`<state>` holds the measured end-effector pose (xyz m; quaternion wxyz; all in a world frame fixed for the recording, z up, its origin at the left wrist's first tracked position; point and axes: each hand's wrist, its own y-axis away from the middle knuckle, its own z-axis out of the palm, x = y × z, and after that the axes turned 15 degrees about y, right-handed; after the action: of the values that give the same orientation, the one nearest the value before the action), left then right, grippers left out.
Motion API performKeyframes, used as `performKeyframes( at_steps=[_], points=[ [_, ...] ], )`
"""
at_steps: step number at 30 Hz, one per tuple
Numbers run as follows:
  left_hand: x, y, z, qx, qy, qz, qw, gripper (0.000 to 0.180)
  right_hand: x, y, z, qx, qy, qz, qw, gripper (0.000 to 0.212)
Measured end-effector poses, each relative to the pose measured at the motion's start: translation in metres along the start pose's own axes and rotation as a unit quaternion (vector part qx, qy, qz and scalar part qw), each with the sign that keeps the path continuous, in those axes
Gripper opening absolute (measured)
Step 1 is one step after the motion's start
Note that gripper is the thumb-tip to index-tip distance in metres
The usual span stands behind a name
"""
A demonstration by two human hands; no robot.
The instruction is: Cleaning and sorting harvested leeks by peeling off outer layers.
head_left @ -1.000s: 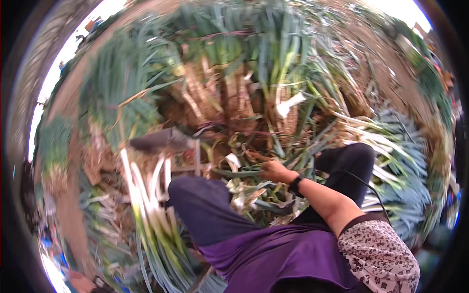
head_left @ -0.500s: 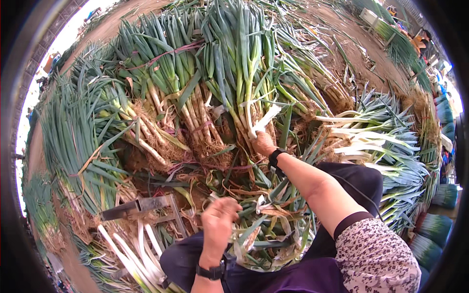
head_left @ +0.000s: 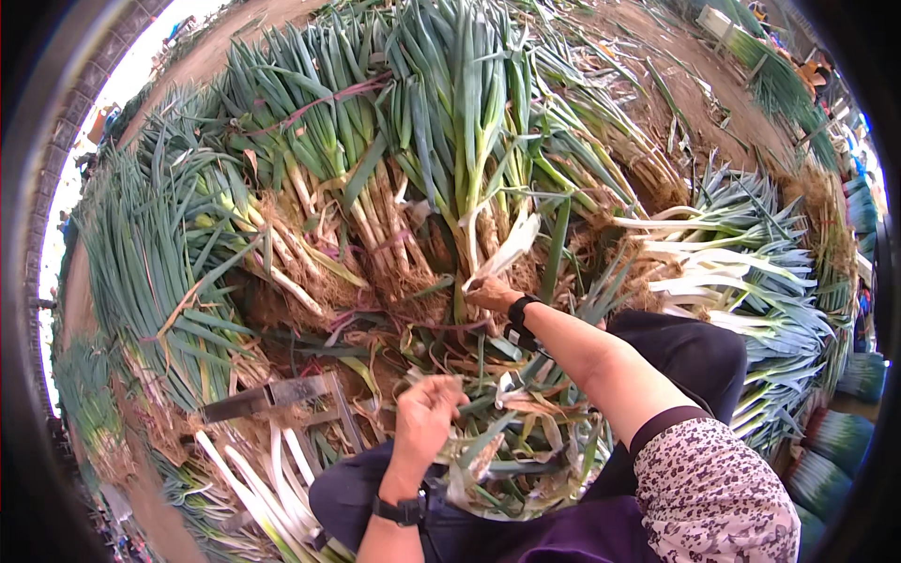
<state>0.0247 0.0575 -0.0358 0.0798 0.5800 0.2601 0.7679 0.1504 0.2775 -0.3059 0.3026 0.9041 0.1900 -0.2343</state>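
My right hand [head_left: 492,295] is closed around the lower white end of a long green onion [head_left: 471,230], whose green leaves stretch away over the pile. A loose white strip of sheath [head_left: 516,242] sticks up beside that stalk, above my fingers. Nearer to me, my left hand [head_left: 427,413] is raised with its fingers curled together; what they hold, if anything, is too small to make out. Below both hands lies a heap of peeled skins and leaf scraps [head_left: 526,413]. Unpeeled green onions with brown roots [head_left: 380,239] lie in bundles just beyond.
A metal frame with a flat blade-like bar [head_left: 267,399] stands left of my left hand. Clean white-stemmed green onions lie at my lower left [head_left: 258,488] and to my right [head_left: 699,267]. My bent knee [head_left: 690,352] is beside the right pile. Bundled green onions [head_left: 840,441] line the right edge.
My right hand has come slightly nearer and left, down toward the stalk's root end. My left hand has shifted slightly, its fingers still curled.
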Motion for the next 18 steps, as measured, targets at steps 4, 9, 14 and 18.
performKeyframes(
  at_steps=[4,9,14,18],
  points=[
    [0.003,0.006,-0.004,0.0,-0.026,0.021,0.999,0.026,-0.038,0.036,-0.033,0.0,0.209,-0.013,0.978,0.029],
    [-0.015,0.002,0.033,-0.103,-0.046,-0.024,0.993,0.018,0.012,-0.019,-0.02,0.126,0.098,0.041,0.986,0.03],
    [-0.014,0.003,0.015,-0.078,-0.043,-0.041,0.995,0.023,-0.016,-0.017,-0.009,0.166,0.059,0.088,0.98,0.035],
    [-0.014,-0.016,-0.007,-0.002,-0.069,0.035,0.997,0.025,-0.021,0.019,-0.018,-0.012,0.096,-0.204,0.974,0.021]
  ],
)
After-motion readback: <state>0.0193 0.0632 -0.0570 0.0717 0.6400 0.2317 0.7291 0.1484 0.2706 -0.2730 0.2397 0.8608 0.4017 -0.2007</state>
